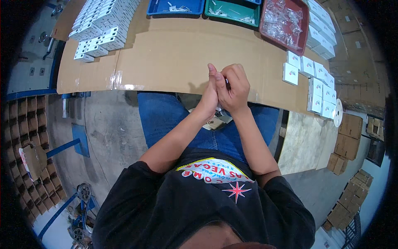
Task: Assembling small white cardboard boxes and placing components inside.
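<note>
My left hand [209,96] and my right hand [234,88] are pressed together just over the near edge of a cardboard-covered table [174,54]. The right hand's fingers are curled inward. On the left hand the thumb points up, while most of its fingers are hidden behind the right. Whatever lies between the palms, if anything, cannot be seen. Below my wrists, between my thighs, a pale object with dark print [213,122] shows in part; its kind is unclear.
White boxes with dark openings [105,31] are stacked at the far left. Along the back stand a blue tray [176,15] and a green tray [232,20] of small pale parts, and a red tray [304,39] of clear bags. Small white boxes [290,74] line the right side.
</note>
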The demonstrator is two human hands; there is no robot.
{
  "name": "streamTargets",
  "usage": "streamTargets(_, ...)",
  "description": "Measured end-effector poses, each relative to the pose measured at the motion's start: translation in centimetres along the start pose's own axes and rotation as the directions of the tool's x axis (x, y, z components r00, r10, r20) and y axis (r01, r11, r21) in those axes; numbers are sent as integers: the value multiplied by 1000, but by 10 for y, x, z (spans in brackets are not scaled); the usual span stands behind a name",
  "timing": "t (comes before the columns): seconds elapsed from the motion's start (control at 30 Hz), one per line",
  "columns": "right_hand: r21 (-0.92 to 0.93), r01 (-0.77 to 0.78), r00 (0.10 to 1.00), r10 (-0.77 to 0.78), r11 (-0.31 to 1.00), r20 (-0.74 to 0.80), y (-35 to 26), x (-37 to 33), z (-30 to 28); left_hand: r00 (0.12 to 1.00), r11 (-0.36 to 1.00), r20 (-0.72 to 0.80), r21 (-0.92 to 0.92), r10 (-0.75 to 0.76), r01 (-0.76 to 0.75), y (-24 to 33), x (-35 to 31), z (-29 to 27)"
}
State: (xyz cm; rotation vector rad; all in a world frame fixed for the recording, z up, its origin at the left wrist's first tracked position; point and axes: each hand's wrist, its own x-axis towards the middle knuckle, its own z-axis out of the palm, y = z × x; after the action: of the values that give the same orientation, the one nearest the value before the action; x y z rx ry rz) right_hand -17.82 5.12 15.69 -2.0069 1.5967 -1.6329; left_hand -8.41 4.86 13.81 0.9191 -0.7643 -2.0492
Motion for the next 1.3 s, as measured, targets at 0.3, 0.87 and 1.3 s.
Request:
streamTargets(0.3, 36, 40, 997, -43, 999, 61, -1, 3, 3, 999, 991, -5, -122, 46, -46, -32, 15, -13)
streamTargets(0.87, 66, 67, 983, -77, 996, 167, 1, 5, 13, 988, 974, -152, -225, -22, -12, -17, 1, -14)
streamTargets(1.3, 77, 138, 968, -151, 987, 202, 2, 16, 10, 998, 959, -52, -280, 21, -35, 8, -5, -4)
